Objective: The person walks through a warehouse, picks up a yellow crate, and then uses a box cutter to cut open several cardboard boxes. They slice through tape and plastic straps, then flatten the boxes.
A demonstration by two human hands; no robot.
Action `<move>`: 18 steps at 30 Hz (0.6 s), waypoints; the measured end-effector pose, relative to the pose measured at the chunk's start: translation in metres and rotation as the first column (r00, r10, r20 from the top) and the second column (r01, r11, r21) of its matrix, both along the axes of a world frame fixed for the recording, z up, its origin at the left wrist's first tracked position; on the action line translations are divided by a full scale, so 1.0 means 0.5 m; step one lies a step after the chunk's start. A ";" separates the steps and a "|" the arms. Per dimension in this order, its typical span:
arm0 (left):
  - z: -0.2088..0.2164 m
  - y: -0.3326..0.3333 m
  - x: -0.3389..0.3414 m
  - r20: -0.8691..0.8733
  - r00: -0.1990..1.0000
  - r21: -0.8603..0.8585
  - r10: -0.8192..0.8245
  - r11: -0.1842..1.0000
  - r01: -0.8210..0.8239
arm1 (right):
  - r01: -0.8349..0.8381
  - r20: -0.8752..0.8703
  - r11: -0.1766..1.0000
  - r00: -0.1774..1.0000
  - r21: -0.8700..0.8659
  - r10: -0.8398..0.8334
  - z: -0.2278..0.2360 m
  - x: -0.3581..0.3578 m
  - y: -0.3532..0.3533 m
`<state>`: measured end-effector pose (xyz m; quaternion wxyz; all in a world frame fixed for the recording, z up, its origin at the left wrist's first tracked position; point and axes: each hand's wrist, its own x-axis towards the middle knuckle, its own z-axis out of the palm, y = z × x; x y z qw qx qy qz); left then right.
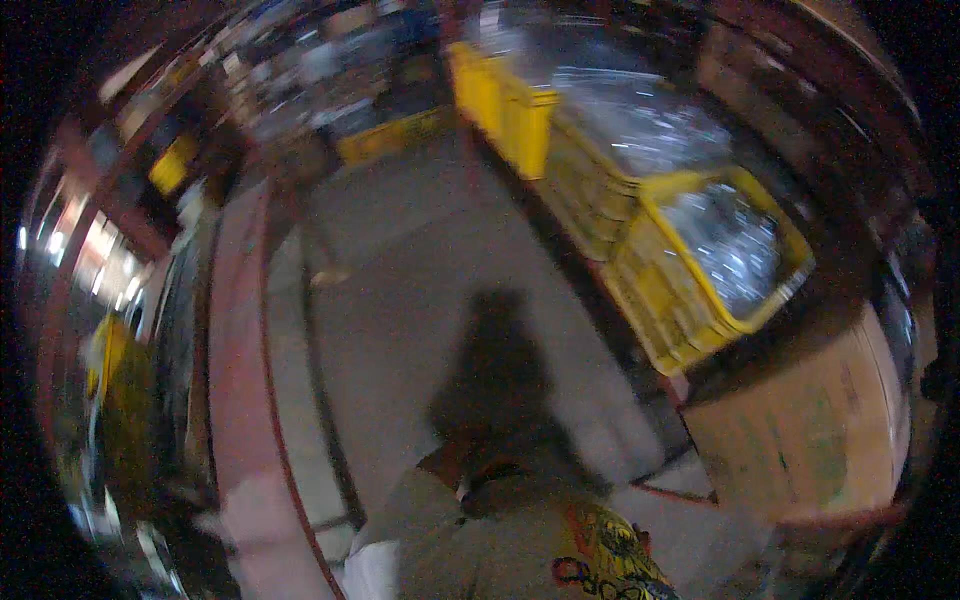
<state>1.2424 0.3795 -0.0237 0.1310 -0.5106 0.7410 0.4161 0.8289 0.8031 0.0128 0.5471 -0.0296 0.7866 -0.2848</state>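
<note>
Neither of my hands shows in the head view. At the lower edge is my own olive-grey shirt [470, 550] with a yellow, red and black print. A white patch [372, 572] beside the shirt on the left is too blurred to name. Nearest on my right stands a large brown cardboard box [800, 420]. Just beyond it, a yellow plastic crate [680, 305] holds a heap of shiny, clear or silvery wrapped things [725, 240]. The picture is dim and smeared by motion.
More yellow crates [500, 110] line the right side, with shiny wrapped goods behind. A grey aisle floor [400, 250] runs ahead, bearing a dark shadow. A reddish rack edge [238, 330] and cluttered shelves border the left. Another yellow bin [395, 138] sits at the far end.
</note>
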 end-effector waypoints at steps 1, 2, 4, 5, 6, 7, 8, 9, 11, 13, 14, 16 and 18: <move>0.000 0.007 0.008 -0.001 0.999 0.007 0.038 0.999 -0.038 | -0.055 0.001 0.998 0.998 0.000 0.055 -0.001 -0.010 -0.034; 0.006 0.015 0.009 -0.006 0.998 0.004 0.067 0.998 -0.067 | -0.102 0.004 0.995 0.995 -0.004 0.102 -0.003 -0.016 -0.064; 0.010 0.029 0.016 -0.032 0.992 -0.003 0.122 0.993 -0.122 | -0.177 0.001 0.984 0.984 -0.005 0.177 -0.007 -0.033 -0.123; 0.008 0.032 0.022 -0.042 0.987 0.001 0.156 0.988 -0.156 | -0.211 -0.001 0.977 0.977 -0.002 0.211 -0.010 -0.040 -0.150; 0.011 0.046 0.031 -0.049 0.979 0.005 0.197 0.980 -0.197 | -0.249 -0.001 0.969 0.969 -0.001 0.249 -0.010 -0.050 -0.168; 0.010 0.057 0.043 -0.057 0.969 0.002 0.242 0.970 -0.242 | -0.289 0.003 0.957 0.957 0.001 0.289 -0.012 -0.061 -0.185; 0.010 0.079 0.063 -0.060 0.954 0.006 0.293 0.956 -0.294 | -0.332 0.002 0.943 0.943 0.003 0.332 -0.011 -0.073 -0.200; 0.009 0.102 0.092 -0.063 0.935 0.009 0.348 0.937 -0.348 | -0.369 0.002 0.930 0.930 0.005 0.369 -0.011 -0.084 -0.217; -0.003 0.163 0.145 -0.057 0.896 0.004 0.439 0.898 -0.440 | -0.416 -0.002 0.910 0.910 0.007 0.416 -0.012 -0.107 -0.251; -0.023 0.241 0.210 -0.039 0.841 0.009 0.540 0.842 -0.540 | -0.473 -0.017 0.881 0.881 -0.010 0.473 -0.018 -0.124 -0.314; -0.035 0.293 0.236 -0.022 0.809 0.023 0.587 0.810 -0.586 | -0.493 -0.028 0.870 0.870 -0.024 0.493 -0.022 -0.131 -0.356; -0.062 0.401 0.283 0.036 0.746 0.089 0.665 0.741 -0.665 | -0.543 -0.052 0.839 0.839 -0.043 0.541 -0.027 -0.124 -0.445; -0.088 0.501 0.317 0.123 0.664 0.206 0.737 0.636 -0.744 | -0.578 -0.077 0.813 0.816 -0.066 0.574 -0.037 -0.101 -0.545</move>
